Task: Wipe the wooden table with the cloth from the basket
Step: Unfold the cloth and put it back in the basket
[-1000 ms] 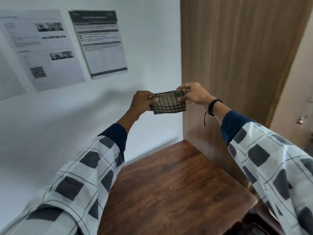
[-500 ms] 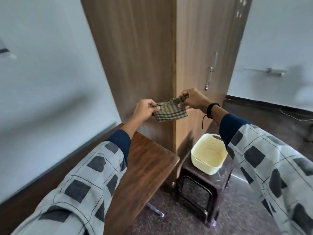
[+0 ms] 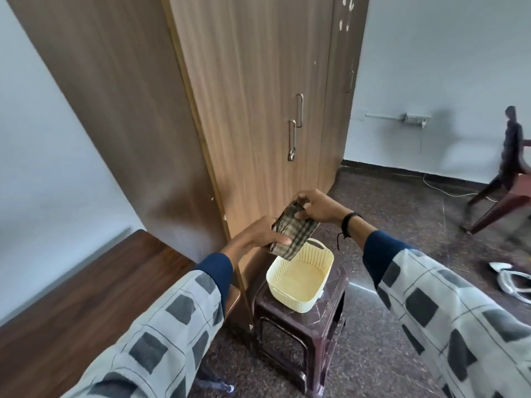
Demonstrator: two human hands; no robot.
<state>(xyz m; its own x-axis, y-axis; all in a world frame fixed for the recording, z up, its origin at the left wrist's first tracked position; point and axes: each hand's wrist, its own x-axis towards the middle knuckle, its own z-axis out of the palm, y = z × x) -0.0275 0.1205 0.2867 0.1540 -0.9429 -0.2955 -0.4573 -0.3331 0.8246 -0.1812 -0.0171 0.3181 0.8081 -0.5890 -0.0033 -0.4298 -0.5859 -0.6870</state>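
The cloth (image 3: 293, 235), a folded checked piece, sits just right of the frame's centre, held between both hands directly above the basket (image 3: 298, 304) and not touching it. At the lower left, the wooden worktop (image 3: 86, 297) lies well apart from it, partly covered by the left sleeve and cut off by the frame edge. The left hand (image 3: 260, 232) grips the cloth's lower edge, with most of its fingers hidden beneath the fabric. The right hand (image 3: 319, 208) pinches the upper corner. A second ago the cloth was stretched between the hands in front of the wall over the worktop. Now the view has swung right and the cloth has come down over the basket on the stool (image 3: 324, 317). That suggests it is being put back, though nothing shows whether the worktop was wiped. At the far right, a chair (image 3: 508, 179) is blurred and cut off.
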